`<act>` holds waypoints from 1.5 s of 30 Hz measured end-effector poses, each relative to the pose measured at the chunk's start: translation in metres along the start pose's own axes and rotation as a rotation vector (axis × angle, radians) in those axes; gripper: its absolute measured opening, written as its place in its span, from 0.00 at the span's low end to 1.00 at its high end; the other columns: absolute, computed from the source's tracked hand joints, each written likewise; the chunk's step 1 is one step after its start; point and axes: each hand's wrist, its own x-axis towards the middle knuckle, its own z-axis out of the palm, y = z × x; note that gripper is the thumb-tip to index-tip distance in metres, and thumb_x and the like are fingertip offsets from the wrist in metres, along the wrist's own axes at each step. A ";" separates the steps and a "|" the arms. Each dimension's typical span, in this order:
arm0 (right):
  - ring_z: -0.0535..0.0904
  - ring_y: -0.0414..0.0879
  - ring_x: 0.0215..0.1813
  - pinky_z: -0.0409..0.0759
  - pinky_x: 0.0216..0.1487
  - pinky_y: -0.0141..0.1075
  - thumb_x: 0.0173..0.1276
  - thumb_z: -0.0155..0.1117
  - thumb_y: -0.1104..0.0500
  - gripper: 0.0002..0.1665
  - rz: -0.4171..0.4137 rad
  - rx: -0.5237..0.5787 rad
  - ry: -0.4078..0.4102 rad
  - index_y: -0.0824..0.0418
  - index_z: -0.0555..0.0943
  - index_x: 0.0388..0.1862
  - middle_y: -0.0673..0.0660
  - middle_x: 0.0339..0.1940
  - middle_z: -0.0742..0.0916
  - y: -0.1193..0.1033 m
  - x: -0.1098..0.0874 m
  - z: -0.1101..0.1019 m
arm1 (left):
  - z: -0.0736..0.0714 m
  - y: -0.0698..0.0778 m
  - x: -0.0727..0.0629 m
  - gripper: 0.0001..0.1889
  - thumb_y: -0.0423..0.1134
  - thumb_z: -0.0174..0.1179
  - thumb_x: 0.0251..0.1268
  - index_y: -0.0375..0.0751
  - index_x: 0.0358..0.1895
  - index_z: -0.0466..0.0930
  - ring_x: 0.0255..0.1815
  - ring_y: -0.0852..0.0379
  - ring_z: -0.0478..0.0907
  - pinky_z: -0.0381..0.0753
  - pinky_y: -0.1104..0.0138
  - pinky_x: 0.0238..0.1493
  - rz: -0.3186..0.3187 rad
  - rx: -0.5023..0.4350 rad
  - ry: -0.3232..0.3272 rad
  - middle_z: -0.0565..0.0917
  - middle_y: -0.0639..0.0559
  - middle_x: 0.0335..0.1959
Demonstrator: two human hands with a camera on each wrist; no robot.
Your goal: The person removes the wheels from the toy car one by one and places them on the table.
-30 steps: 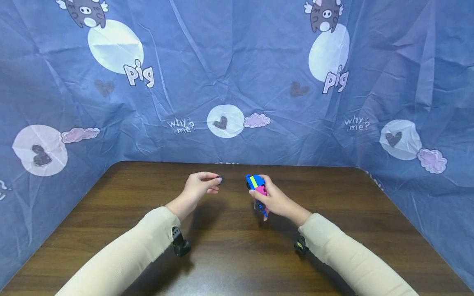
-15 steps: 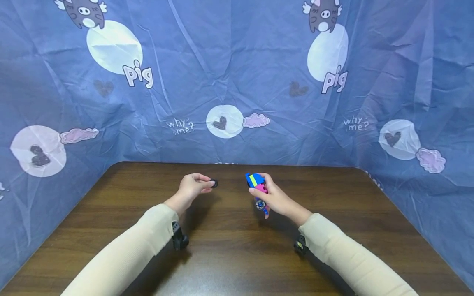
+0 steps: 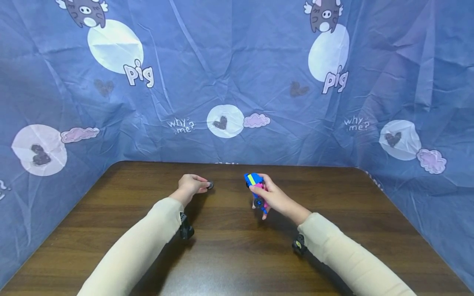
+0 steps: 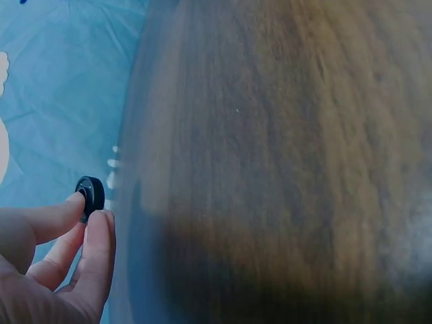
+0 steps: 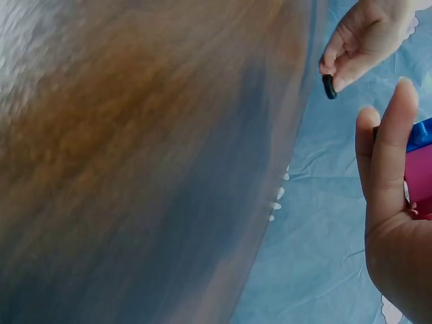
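Observation:
Between thumb and fingertips, my left hand (image 3: 190,186) pinches a small black toy wheel (image 4: 93,196), its rim and hub showing in the left wrist view. My right hand (image 3: 277,196) grips a toy car (image 3: 254,179) of blue and pink building blocks with a yellow stripe. A black wheel (image 3: 259,203) shows on the car's near end, below my thumb. The two hands are apart, a hand's width or so between the pinched wheel and the car. In the right wrist view, the car's blue and pink side is partly hidden behind my fingers (image 5: 388,155).
Both hands are over a brown wooden table (image 3: 237,255). Behind it and along its sides hangs a blue cloth (image 3: 229,82) printed with pigs, hearts and clouds. A black wrist camera (image 3: 186,226) sits at the left cuff, another camera (image 3: 299,245) at the right.
My left hand has drawn back to the left with the black wheel, away from the car. The car has turned slightly in my right hand, so its near wheel faces the head camera more.

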 end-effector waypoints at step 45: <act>0.82 0.47 0.23 0.83 0.20 0.39 0.76 0.52 0.50 0.26 0.011 0.055 -0.034 0.64 0.58 0.62 0.64 0.32 0.80 0.004 0.001 -0.002 | -0.013 -0.001 -0.001 0.14 0.34 0.63 0.63 0.24 0.46 0.80 0.22 0.64 0.80 0.86 0.72 0.33 -0.076 0.267 -0.078 0.79 0.46 0.33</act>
